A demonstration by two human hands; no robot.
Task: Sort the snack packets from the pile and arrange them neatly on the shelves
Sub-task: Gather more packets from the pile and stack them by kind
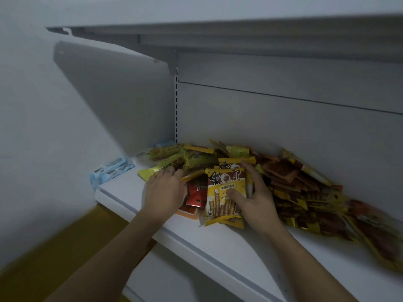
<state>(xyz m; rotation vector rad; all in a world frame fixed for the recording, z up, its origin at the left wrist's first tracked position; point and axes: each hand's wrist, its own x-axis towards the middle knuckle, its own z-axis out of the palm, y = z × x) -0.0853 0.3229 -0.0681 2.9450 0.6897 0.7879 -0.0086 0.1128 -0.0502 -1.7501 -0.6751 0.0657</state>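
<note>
Here our right hand [254, 194] is clamped on a yellow wafer-roll packet [225, 192]: thumb pressed on its printed face, fingers curled round its right edge. A second like packet [236, 161] seems stacked behind it. We judge these light, puffy and crinkly, the film slick and the rolls inside brittle, so we would hold by the sealed edges rather than squeeze the middle. At nine o'clock our left hand [165, 188] lies on the pile [305, 192], fingertips among long yellow packets [165, 164]; whether it pinches anything we cannot tell. A red packet [197, 194] sits between the hands. Flat brown packets [283, 171] spread to three o'clock, pale blue packets [111, 171] at ten o'clock, all on the shelf [218, 247].
</note>
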